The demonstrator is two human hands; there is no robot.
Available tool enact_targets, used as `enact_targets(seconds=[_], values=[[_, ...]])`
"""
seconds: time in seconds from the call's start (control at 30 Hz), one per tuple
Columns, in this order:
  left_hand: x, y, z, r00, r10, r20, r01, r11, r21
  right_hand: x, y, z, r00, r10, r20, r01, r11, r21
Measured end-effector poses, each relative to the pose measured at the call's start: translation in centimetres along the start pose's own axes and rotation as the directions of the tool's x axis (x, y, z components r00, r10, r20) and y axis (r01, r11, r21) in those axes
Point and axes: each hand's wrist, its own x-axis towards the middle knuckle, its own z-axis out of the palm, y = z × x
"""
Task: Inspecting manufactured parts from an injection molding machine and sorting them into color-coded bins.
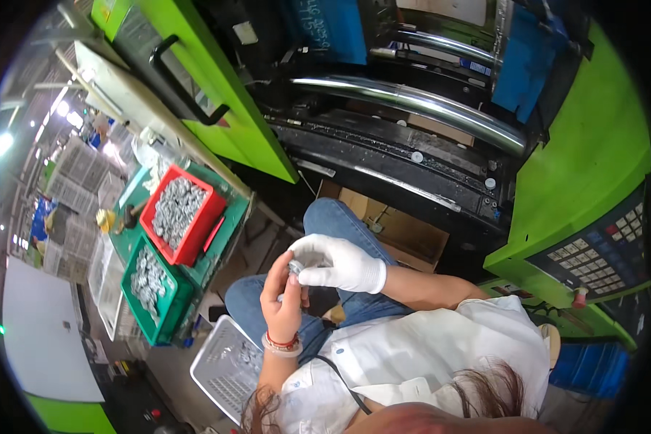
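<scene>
Two hands on one little piece: the bare left hand [281, 298] and the white-gloved right hand [340, 267] have a small grey part [295, 268] between them, above the lap. Fingertips of both look pinched on it, though the left's far fingers are partly hidden, so can't tell about those. Off left, a red bin [203, 231] and green bin [176, 305] hold piles of grey pieces, with a white perforated basket [213, 382] lower down.
</scene>
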Motion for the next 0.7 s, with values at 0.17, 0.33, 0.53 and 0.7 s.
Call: enact_targets(seconds=[0.17, 0.33, 0.53, 0.7], values=[[0.1, -0.2, -0.3, 0.995, -0.041, 0.089, 0.029, 0.991, 0.133, -0.3, 0.6, -0.7, 0.998, 0.005, -0.062, -0.006, 1.0, -0.016], [0.0, -1.5, 0.1, 0.998, 0.045, 0.044, -0.056, 0.946, 0.32, -0.5, 1.0, -1.2, 0.997, 0.033, -0.066, -0.034, 0.999, -0.014], [-0.1, -2.0, -0.1, 0.992, 0.093, 0.08, -0.117, 0.913, 0.39, -1.1, 1.0, -2.3, 1.0, -0.022, -0.016, 0.021, 0.995, -0.094], [0.3, -1.8, 1.2, 0.984, 0.146, 0.102, -0.175, 0.898, 0.404, -2.0, 0.6, -2.8, 0.995, -0.075, -0.06, 0.065, 0.985, -0.163]])
